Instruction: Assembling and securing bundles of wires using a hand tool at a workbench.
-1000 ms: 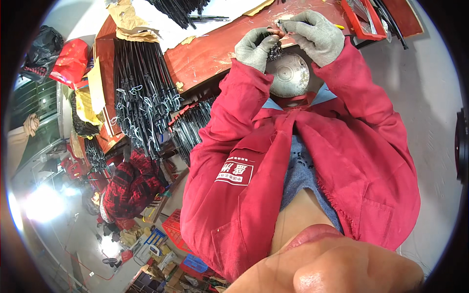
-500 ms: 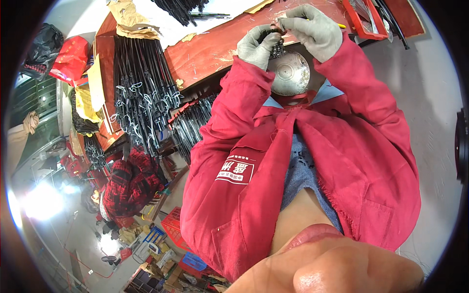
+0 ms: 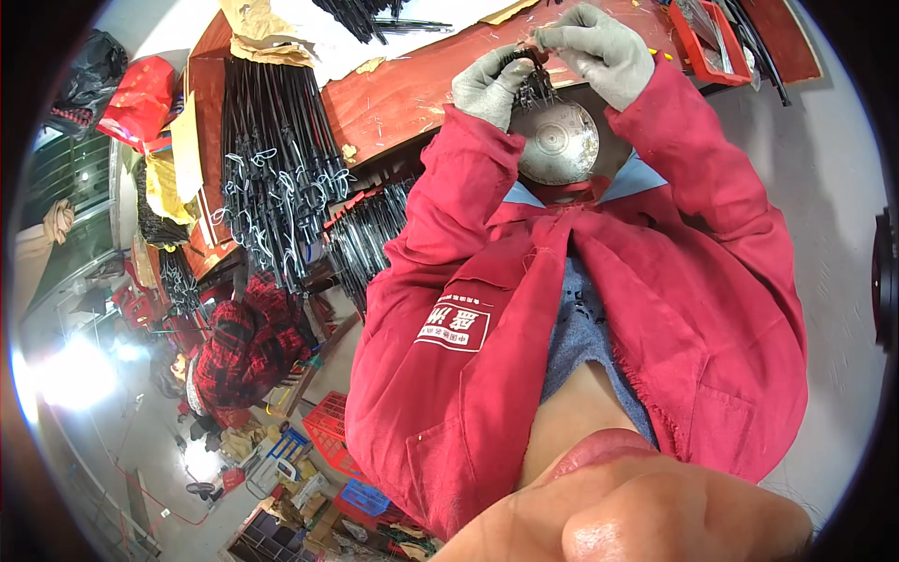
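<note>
My left hand [image 3: 487,86], in a pale grey work glove, is closed round a small cluster of black pieces [image 3: 535,86] that hang below its thumb. My right hand [image 3: 604,54], gloved alike, is bent over the upper end of that cluster with thumb and fingers pinched together. What lies between its fingertips is too small to name. Both hands are near the front edge of a red tabletop [image 3: 389,101]. A round, dull metal disc [image 3: 562,142] is just below the hands.
Long black rods with white ties [image 3: 281,178] hang over the table's left part, with more rods [image 3: 367,244] below. A red tray [image 3: 712,42] stands at right. Black strips [image 3: 365,17] lie on white sheeting. A person in a red-and-black checked jacket [image 3: 243,347] is at left, beyond red crates [image 3: 334,431].
My right hand has risen slightly and shifted left. The black pieces now hang more spread out and visible below my left hand. The whole view has shifted a little.
</note>
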Demonstrator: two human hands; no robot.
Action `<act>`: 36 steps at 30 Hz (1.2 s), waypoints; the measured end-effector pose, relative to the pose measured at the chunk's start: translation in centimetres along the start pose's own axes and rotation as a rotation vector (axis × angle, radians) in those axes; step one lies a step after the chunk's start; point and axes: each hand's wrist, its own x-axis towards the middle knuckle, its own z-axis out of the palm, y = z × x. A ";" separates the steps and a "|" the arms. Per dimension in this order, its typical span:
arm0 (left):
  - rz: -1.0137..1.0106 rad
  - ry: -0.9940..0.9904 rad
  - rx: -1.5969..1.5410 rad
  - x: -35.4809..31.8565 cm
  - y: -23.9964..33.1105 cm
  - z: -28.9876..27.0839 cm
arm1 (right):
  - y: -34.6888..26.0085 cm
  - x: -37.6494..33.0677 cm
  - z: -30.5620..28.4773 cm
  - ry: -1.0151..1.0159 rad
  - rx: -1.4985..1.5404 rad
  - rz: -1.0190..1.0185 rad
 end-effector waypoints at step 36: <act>-0.062 -0.102 -0.081 0.7 -0.4 -0.9 | -0.7 -0.4 0.0 -0.034 -0.082 -0.030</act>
